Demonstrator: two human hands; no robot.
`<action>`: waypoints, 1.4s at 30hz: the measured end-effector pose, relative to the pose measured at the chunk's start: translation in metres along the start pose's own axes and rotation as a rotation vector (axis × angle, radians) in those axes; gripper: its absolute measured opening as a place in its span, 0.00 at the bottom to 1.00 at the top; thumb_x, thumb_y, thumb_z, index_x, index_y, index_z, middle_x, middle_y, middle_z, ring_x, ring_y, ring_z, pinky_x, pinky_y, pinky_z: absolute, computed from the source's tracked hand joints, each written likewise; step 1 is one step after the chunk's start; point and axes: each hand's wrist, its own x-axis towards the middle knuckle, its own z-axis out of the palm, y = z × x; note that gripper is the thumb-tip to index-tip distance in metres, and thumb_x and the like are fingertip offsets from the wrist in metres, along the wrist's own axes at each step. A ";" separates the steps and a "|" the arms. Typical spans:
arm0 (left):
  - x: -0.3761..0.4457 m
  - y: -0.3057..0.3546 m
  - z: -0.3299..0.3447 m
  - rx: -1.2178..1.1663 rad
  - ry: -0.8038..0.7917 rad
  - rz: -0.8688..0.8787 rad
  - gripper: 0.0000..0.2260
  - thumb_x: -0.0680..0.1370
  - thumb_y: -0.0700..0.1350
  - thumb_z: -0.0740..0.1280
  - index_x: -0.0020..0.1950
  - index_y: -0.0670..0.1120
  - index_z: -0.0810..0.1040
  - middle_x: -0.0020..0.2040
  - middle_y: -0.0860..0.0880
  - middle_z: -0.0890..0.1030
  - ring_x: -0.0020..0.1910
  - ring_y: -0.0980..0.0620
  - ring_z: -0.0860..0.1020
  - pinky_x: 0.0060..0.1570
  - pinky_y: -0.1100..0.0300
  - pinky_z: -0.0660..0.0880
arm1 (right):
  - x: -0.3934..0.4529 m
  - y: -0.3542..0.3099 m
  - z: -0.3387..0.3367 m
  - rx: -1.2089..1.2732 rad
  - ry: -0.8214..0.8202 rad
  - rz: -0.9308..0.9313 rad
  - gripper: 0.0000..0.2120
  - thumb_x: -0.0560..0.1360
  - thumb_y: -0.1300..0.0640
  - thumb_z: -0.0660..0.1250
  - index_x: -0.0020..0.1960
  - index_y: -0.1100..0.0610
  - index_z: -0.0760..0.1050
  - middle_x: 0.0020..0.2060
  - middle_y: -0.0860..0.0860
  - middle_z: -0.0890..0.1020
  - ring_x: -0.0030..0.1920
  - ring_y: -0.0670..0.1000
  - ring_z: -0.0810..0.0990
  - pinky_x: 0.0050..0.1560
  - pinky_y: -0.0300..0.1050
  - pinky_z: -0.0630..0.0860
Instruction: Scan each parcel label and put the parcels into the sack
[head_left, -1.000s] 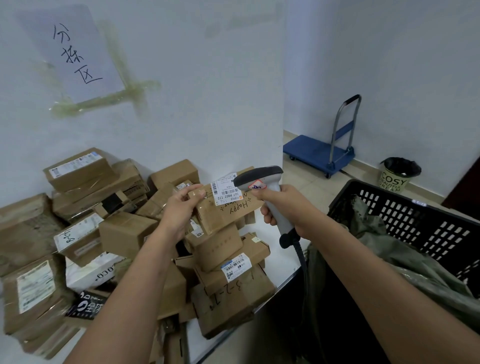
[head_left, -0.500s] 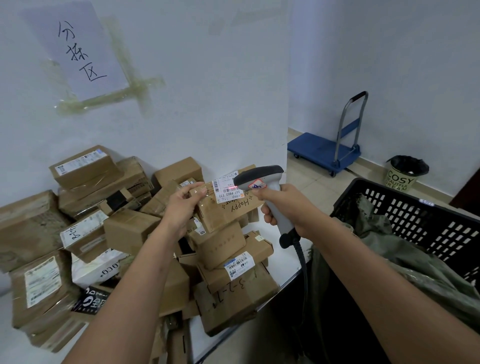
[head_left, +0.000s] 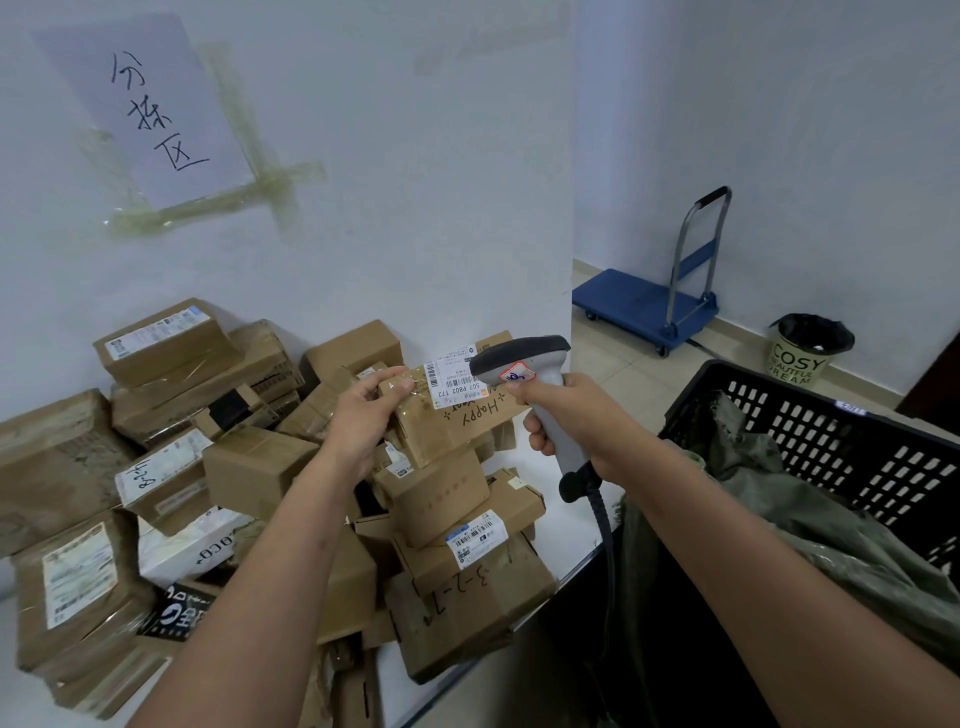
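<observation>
My left hand (head_left: 363, 410) grips a small brown cardboard parcel (head_left: 447, 426) by its left end and holds it above the pile. Its white barcode label (head_left: 451, 378) faces up. My right hand (head_left: 571, 415) is closed on the grip of a grey barcode scanner (head_left: 524, 358), whose head sits just right of the label, nearly touching it. A green sack (head_left: 810, 525) lies open in a black plastic crate (head_left: 841, 441) at the right. Several more taped parcels (head_left: 249, 467) are heaped on the white table (head_left: 566, 535).
A paper sign (head_left: 156, 104) is taped to the wall above the pile. The scanner's black cable (head_left: 605, 525) hangs down past the table edge. On the floor behind stand a blue platform trolley (head_left: 644, 306) and a small bin (head_left: 808, 348).
Both hands, the parcel and the scanner stay nearly still. A red scan line showed on the label half a second ago and is gone now.
</observation>
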 end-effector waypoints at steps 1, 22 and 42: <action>0.000 0.000 0.001 -0.005 -0.001 0.001 0.09 0.78 0.41 0.71 0.57 0.49 0.82 0.46 0.49 0.85 0.39 0.57 0.84 0.36 0.64 0.79 | 0.000 0.000 -0.001 0.003 0.000 0.002 0.13 0.78 0.52 0.68 0.51 0.63 0.76 0.28 0.53 0.76 0.26 0.49 0.75 0.27 0.39 0.72; -0.078 -0.069 0.161 0.883 -0.578 0.238 0.15 0.79 0.53 0.67 0.65 0.58 0.73 0.40 0.55 0.76 0.42 0.55 0.77 0.38 0.63 0.71 | -0.030 0.171 -0.127 0.205 0.806 0.339 0.17 0.73 0.46 0.72 0.48 0.61 0.77 0.35 0.57 0.80 0.34 0.56 0.80 0.38 0.51 0.78; -0.128 -0.347 0.260 0.301 -0.442 -0.987 0.10 0.83 0.43 0.62 0.64 0.44 0.68 0.57 0.44 0.75 0.55 0.47 0.76 0.52 0.53 0.78 | -0.106 0.334 -0.186 -0.341 0.435 0.565 0.14 0.77 0.45 0.68 0.55 0.54 0.74 0.37 0.49 0.81 0.35 0.46 0.81 0.33 0.33 0.76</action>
